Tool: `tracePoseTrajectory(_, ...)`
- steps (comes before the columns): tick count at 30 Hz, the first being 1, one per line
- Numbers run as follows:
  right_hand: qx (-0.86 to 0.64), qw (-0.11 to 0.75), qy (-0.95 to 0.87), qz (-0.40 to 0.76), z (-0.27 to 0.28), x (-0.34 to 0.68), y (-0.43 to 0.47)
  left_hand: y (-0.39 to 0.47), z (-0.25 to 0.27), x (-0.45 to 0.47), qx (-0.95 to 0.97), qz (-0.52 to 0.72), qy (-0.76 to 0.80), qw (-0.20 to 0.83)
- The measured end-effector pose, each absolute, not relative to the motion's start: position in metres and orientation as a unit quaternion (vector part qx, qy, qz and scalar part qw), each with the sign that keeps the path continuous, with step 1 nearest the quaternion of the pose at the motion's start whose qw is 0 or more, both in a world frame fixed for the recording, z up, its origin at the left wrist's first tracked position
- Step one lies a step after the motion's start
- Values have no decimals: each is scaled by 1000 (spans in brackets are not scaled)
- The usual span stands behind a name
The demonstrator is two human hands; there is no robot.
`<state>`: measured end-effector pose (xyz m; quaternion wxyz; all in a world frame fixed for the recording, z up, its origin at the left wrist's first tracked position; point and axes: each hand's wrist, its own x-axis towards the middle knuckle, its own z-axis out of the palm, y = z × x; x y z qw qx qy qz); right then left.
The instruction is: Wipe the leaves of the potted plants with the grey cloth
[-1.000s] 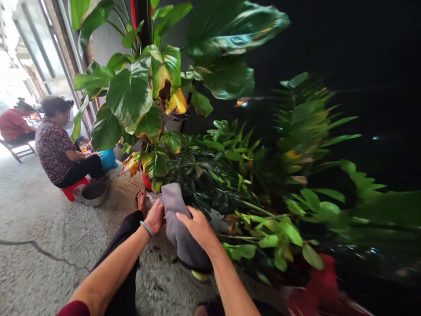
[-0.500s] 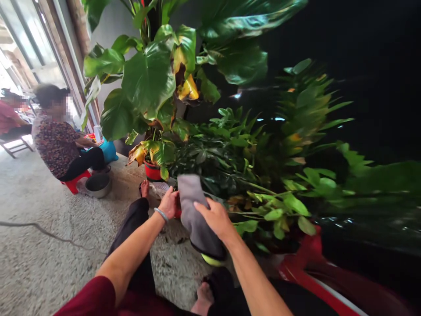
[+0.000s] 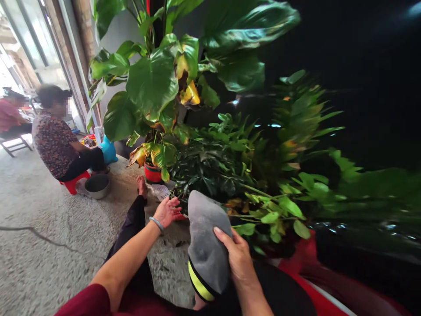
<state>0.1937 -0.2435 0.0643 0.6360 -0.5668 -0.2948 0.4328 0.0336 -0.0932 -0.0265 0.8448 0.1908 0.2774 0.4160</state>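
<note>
My right hand (image 3: 241, 259) grips a soft grey cloth piece (image 3: 208, 235) by its right edge, thumb on top and fingers behind. It looks rounded at the upper end, and a yellow-green band with black edging (image 3: 199, 281) runs along its lower end; its exact kind I cannot make out. My left hand (image 3: 167, 213), with a pale bangle at the wrist, is a little left of the cloth piece and apart from it. Its fingers are spread, and nothing is in them.
Potted plants (image 3: 151, 83) crowd the front and right, one in a red pot (image 3: 153, 174). A printed sheet (image 3: 160, 192) lies near my foot. At left a person (image 3: 55, 136) sits on a red stool (image 3: 70, 182) beside a grey basin (image 3: 98, 186). A cable (image 3: 36, 232) crosses the floor.
My left hand has opened its fingers and moved away from the cloth piece. My right hand has brought the piece lower and nearer, turning its banded end toward the left.
</note>
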Motion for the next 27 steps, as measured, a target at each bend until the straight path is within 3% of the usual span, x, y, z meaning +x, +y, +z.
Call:
tracePoseTrajectory(5,-530,711,-331,322,126,197,-193,-41,-2,18,231,544,380,711)
tracePoseTrajectory(8,-544,678,-352,346,128,183,-150,-8,18,18,286,564,432,643)
tracePoseTrajectory(11,-569,599,-377,418,104,163,-139,11,27,27,306,527,439,661)
tracePoseTrajectory(16,-569,527,-414,476,93,163,-196,18,22,29,284,529,471,646)
tracePoseTrajectory(22,-566,622,-409,354,149,199,-183,23,44,3,253,590,487,592)
tracePoseTrajectory(27,-588,611,-444,290,124,188,-136,7,79,11,301,550,379,680)
